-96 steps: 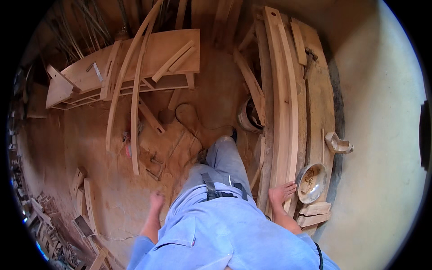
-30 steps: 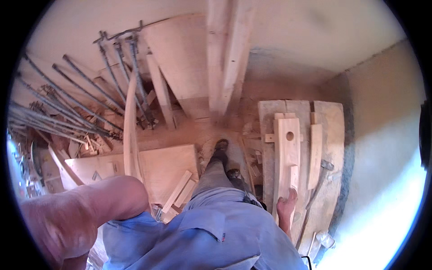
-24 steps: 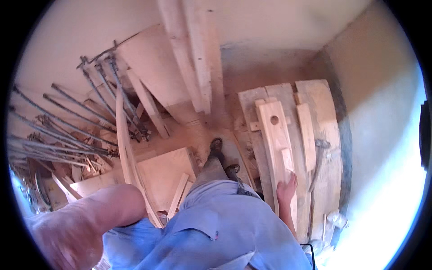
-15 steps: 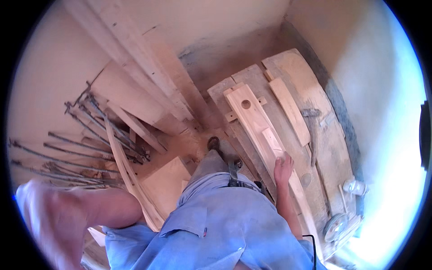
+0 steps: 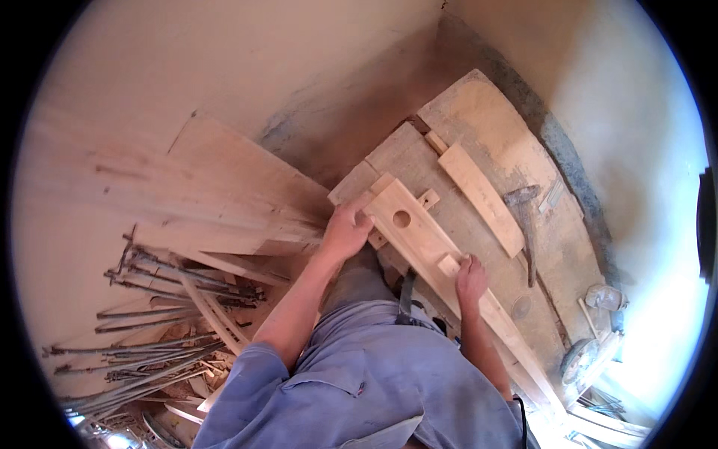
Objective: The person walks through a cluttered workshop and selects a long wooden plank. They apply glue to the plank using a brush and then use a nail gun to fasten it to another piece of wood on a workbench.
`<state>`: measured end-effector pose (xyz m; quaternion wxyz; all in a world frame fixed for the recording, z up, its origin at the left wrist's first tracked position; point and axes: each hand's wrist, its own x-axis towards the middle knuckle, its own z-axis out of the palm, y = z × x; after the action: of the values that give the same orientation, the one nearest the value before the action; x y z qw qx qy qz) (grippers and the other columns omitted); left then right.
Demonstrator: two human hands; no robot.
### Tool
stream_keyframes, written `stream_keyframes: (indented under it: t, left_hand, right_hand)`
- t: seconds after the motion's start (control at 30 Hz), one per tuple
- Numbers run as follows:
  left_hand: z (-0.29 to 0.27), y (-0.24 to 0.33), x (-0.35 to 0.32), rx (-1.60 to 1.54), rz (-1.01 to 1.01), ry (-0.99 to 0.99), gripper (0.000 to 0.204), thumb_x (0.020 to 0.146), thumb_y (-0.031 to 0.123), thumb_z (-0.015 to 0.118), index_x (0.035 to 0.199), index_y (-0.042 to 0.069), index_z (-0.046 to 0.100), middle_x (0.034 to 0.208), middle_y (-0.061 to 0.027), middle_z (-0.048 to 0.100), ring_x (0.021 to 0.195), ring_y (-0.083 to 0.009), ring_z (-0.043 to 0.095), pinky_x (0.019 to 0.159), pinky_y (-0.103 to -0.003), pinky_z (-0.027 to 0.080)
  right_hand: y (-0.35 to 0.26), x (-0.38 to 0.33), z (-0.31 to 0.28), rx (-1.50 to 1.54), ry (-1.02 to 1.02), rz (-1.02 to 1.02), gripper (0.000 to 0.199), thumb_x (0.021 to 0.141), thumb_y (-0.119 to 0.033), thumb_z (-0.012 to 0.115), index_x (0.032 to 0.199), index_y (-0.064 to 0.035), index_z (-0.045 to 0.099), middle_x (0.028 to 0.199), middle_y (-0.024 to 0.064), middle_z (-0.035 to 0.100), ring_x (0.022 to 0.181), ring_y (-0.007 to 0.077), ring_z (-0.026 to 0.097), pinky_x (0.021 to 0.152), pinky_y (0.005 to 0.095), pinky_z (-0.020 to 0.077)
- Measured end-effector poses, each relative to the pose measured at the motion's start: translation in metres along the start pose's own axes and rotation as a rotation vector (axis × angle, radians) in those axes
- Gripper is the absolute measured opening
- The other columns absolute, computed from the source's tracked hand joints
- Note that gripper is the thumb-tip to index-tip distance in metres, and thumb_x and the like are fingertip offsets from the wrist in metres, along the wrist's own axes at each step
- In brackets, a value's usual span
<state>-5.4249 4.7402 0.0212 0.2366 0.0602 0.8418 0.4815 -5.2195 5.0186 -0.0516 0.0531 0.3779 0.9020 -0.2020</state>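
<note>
A long pale wooden beam with a round hole through its far end lies along the workbench, running down to the lower right. My left hand grips the left edge at that far end, thumb toward the top face. Farther down, my right hand is closed over the beam's right edge. Just beside its fingers a small wood block rests on the top face. A short crosspiece sticks out from under the beam near the hole.
On the dusty workbench lie a flat board, a hammer and a glass jar. A round disc sits near the lower right. Several metal bar clamps and wide planks lean at left.
My left hand, raised and blurred at the far left before, now holds the beam's far end. My right hand stays on the beam. The whole view has turned somewhat.
</note>
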Motion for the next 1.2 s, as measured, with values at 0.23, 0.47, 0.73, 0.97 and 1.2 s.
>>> stream_keyframes:
  t: [0.23,0.47,0.73,0.97,1.2]
  left_hand:
    - [0.054,-0.007,0.096,0.39,0.345,0.068,0.042,0.09,0.024,0.064,0.127,0.004,0.061,0.135,-0.0186,0.052,0.128,-0.0389,0.044,0.107,-0.051,0.037]
    - [0.075,-0.011,0.133,0.476,0.411,-0.209,0.031,0.089,0.027,0.061,0.106,0.002,0.066,0.112,-0.0153,0.061,0.11,-0.0348,0.051,0.094,-0.051,0.042]
    - [0.069,-0.007,0.143,0.413,0.443,-0.172,0.027,0.087,0.028,0.062,0.098,0.004,0.067,0.098,-0.0135,0.063,0.102,-0.0322,0.054,0.091,-0.049,0.042]
    - [0.073,-0.01,0.144,0.392,0.417,-0.19,0.027,0.086,0.027,0.062,0.1,0.004,0.066,0.102,-0.0135,0.064,0.104,-0.0337,0.055,0.092,-0.049,0.043]
    - [0.079,-0.01,0.147,0.34,0.454,-0.297,0.024,0.086,0.018,0.06,0.1,0.0,0.067,0.099,-0.0188,0.066,0.101,-0.0408,0.056,0.095,-0.052,0.043]
  right_hand:
    - [-0.026,0.0,0.002,-0.077,0.075,0.155,0.035,0.098,-0.029,0.046,0.101,-0.0059,0.072,0.098,0.0177,0.07,0.095,0.0388,0.063,0.085,0.051,0.0484]
    - [-0.021,0.006,0.002,-0.059,0.018,0.119,0.034,0.097,-0.027,0.046,0.103,-0.0039,0.071,0.097,0.0178,0.069,0.095,0.0378,0.064,0.087,0.0475,0.049]
    - [-0.026,0.012,0.0,-0.029,-0.023,0.185,0.031,0.093,-0.024,0.049,0.102,-0.0046,0.071,0.1,0.0165,0.07,0.097,0.0375,0.063,0.089,0.0477,0.0478]
    - [-0.032,0.013,-0.001,-0.016,-0.043,0.235,0.029,0.092,-0.024,0.05,0.099,-0.0049,0.072,0.104,0.0159,0.071,0.101,0.0375,0.063,0.094,0.0466,0.0471]
    - [-0.034,0.016,-0.007,-0.033,0.07,0.261,0.023,0.087,-0.02,0.056,0.094,-0.0057,0.073,0.102,0.0129,0.072,0.101,0.0341,0.064,0.094,0.0452,0.0478]
